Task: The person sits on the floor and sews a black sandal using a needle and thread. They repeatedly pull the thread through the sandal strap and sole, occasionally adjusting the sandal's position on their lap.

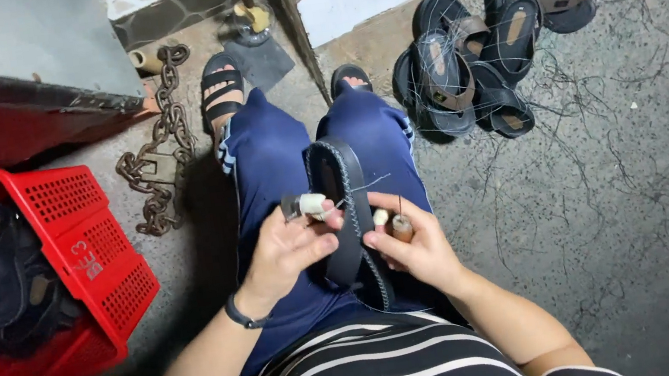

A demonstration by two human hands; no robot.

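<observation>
Resting on edge across the lap, the black sandal sole [344, 213] is pinched by the left hand [284, 252], which also grips a thread spool [308, 205], while the right hand [419, 248] at three o'clock clasps a wooden-handled awl [400, 224], whose upturned point could prick fingers if the sole slips.

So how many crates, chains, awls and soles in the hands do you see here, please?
Red crate: 1
Chain: 1
Awl: 1, in the right hand
Sole: 1, gripped by the left hand, right hand beside it
Total: 4
</observation>
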